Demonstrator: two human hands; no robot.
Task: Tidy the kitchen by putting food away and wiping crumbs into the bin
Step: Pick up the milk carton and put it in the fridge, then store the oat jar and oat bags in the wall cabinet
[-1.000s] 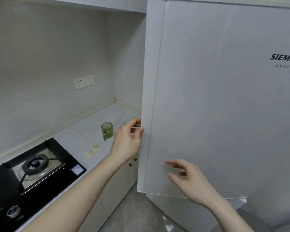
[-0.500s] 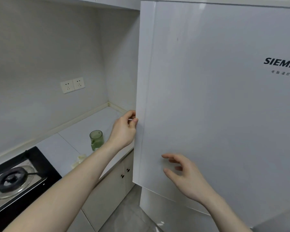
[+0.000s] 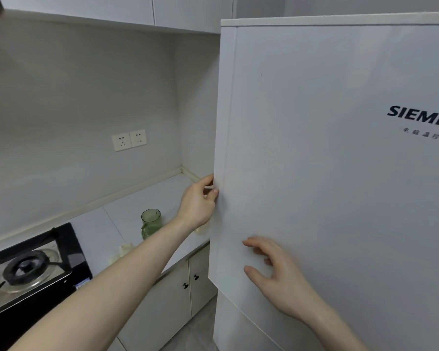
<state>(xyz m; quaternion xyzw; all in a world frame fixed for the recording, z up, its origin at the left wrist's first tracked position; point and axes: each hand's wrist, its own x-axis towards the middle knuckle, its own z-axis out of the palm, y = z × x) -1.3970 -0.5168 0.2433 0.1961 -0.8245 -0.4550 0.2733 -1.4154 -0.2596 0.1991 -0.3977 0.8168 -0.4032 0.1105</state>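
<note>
Standing by the Siemens fridge door (image 3: 327, 173): it's big, white, glossy, fills the right of the room from where I am. Left hand (image 3: 197, 203) is at the door's left edge, about mid-height, thumb on the front face and fingers curled round the side, pinching the edge. Right hand (image 3: 276, 272) hovers just in front of the door face, lower down and right of the left hand, fingers spread and loosely bent, holding nothing; can't tell if fingertips actually touch the panel.

Handling, my guess: the door's rigid and fairly heavy, hinged on its right side prob., w/ a magnetic seal that resists at first then lets go. Surface looks slick, so a flat palm would slide; the left edge is the sensible place to grip, as far from the hinge as poss.

Left of the fridge, on the counter (image 3: 142, 203): green glass jug (image 3: 150, 224), upright, and pale scraps (image 3: 123, 250) nearer the gas hob (image 3: 33, 269). Those scraps look light, easy to sweep. Glass is fragile, so hold it by the body.
</note>
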